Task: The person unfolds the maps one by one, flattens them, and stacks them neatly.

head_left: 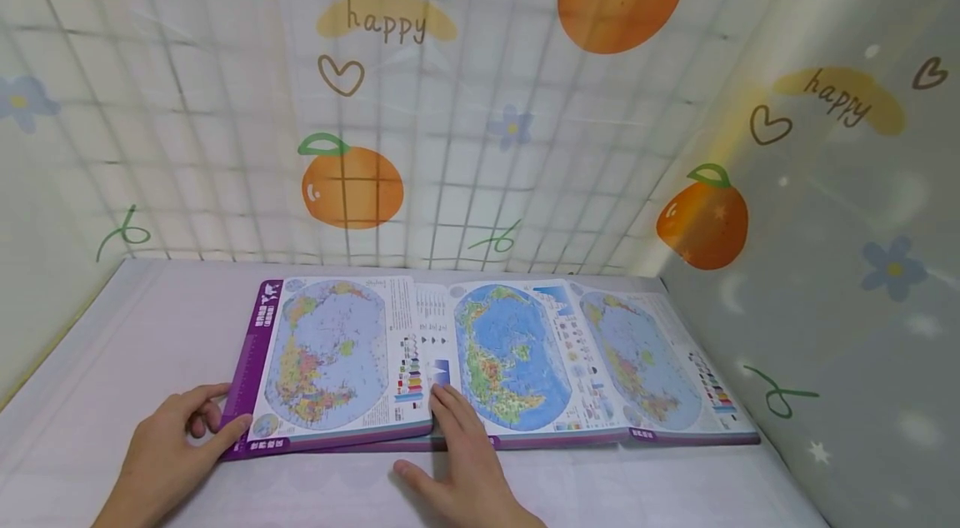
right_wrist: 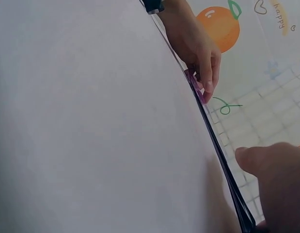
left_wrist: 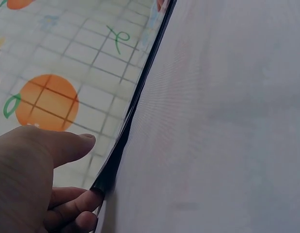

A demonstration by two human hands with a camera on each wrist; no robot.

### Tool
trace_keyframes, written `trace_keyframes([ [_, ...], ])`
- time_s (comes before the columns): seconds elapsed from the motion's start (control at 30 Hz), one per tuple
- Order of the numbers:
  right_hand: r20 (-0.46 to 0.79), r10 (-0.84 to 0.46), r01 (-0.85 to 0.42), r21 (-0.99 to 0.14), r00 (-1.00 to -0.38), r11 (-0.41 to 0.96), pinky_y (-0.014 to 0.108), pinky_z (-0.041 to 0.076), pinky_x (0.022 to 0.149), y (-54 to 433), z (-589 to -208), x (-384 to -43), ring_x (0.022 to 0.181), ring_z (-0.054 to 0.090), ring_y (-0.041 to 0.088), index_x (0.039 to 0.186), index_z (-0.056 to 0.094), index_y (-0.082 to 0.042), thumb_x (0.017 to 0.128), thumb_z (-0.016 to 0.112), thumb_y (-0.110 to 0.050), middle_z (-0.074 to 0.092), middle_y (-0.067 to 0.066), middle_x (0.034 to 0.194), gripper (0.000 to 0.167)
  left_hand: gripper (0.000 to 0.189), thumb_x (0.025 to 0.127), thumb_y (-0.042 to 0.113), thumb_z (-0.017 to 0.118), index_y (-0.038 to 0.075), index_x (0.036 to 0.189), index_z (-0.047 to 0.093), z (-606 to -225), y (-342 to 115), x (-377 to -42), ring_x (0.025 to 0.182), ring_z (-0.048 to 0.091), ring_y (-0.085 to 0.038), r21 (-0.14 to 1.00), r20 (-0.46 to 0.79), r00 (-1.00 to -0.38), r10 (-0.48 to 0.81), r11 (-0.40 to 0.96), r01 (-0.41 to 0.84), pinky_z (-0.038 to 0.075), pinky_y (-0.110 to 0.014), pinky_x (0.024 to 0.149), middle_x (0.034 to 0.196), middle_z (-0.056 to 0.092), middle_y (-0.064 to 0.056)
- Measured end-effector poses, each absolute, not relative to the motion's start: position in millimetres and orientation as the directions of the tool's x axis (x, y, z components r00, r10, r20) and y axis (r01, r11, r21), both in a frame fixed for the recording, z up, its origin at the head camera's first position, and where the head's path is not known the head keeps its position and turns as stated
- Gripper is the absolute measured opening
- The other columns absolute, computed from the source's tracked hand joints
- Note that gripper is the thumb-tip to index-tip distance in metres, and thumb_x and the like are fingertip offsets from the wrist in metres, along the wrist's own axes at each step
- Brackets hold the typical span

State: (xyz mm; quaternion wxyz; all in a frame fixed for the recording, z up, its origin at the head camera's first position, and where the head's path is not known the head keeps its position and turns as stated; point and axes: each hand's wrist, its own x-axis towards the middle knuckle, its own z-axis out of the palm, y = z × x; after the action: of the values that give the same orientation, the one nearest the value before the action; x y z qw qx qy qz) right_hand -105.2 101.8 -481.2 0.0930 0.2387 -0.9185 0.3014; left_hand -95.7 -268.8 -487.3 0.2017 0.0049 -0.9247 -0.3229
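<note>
Three world maps lie overlapping in a row on the table in the head view. The leftmost map (head_left: 330, 353) has a purple left margin and rests partly over the middle map (head_left: 513, 357); the rightmost map (head_left: 645, 361) is partly covered by the middle one. My left hand (head_left: 168, 436) grips the leftmost map at its front left corner, thumb on the purple margin. My right hand (head_left: 468, 461) lays its fairly straight fingers along that map's right edge, thumb spread apart. Both wrist views show the maps nearly edge-on as a dark, thin line.
A pale cloth (head_left: 82, 361) covers the table. Behind stands a white grid panel under a sheet (head_left: 465, 136) printed with oranges, hearts and "happy". A similar printed sheet (head_left: 847, 303) rises at the right, close to the rightmost map.
</note>
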Motion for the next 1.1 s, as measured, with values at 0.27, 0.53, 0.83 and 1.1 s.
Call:
trace_keyframes([
  [0.27, 0.327, -0.364, -0.487, -0.509, -0.872, 0.710, 0.060, 0.043, 0.113, 105, -479, -103, 0.150, 0.043, 0.037, 0.149, 0.054, 0.002, 0.094, 0.071, -0.060, 0.050, 0.015, 0.159, 0.084, 0.050, 0.083, 0.032, 0.091, 0.005, 0.122, 0.074, -489, -263, -97, 0.074, 0.042, -0.002, 0.595, 0.370, -0.921, -0.123, 0.792, 0.133, 0.029, -0.021, 0.066, 0.078, 0.052, 0.009],
  [0.53, 0.348, -0.357, -0.493, -0.495, -0.867, 0.715, 0.061, 0.044, 0.111, 108, -481, -102, 0.148, 0.045, 0.038, 0.148, 0.056, 0.001, 0.095, 0.070, -0.060, 0.051, 0.014, 0.158, 0.082, 0.054, 0.084, 0.031, 0.090, 0.003, 0.126, 0.071, -486, -259, -95, 0.074, 0.042, -0.004, 0.573, 0.338, -0.935, -0.104, 0.811, 0.117, 0.033, -0.025, 0.067, 0.077, 0.053, 0.008],
  [0.83, 0.351, -0.325, -0.469, -0.499, -0.878, 0.729, 0.059, 0.044, 0.112, 110, -482, -100, 0.148, 0.046, 0.038, 0.147, 0.056, 0.002, 0.096, 0.071, -0.057, 0.052, 0.016, 0.157, 0.079, 0.054, 0.084, 0.027, 0.090, 0.002, 0.127, 0.070, -487, -254, -95, 0.073, 0.041, -0.003, 0.568, 0.353, -0.932, -0.081, 0.810, 0.145, 0.032, -0.025, 0.066, 0.077, 0.052, 0.009],
  [1.1, 0.394, -0.278, -0.459, -0.502, -0.876, 0.733, 0.055, 0.048, 0.110, 110, -480, -99, 0.142, 0.052, 0.033, 0.141, 0.062, 0.000, 0.098, 0.073, -0.047, 0.057, 0.014, 0.150, 0.065, 0.054, 0.086, 0.027, 0.088, 0.003, 0.130, 0.068, -487, -250, -94, 0.074, 0.041, -0.004, 0.566, 0.321, -0.944, -0.075, 0.815, 0.127, 0.031, -0.026, 0.068, 0.077, 0.051, 0.010],
])
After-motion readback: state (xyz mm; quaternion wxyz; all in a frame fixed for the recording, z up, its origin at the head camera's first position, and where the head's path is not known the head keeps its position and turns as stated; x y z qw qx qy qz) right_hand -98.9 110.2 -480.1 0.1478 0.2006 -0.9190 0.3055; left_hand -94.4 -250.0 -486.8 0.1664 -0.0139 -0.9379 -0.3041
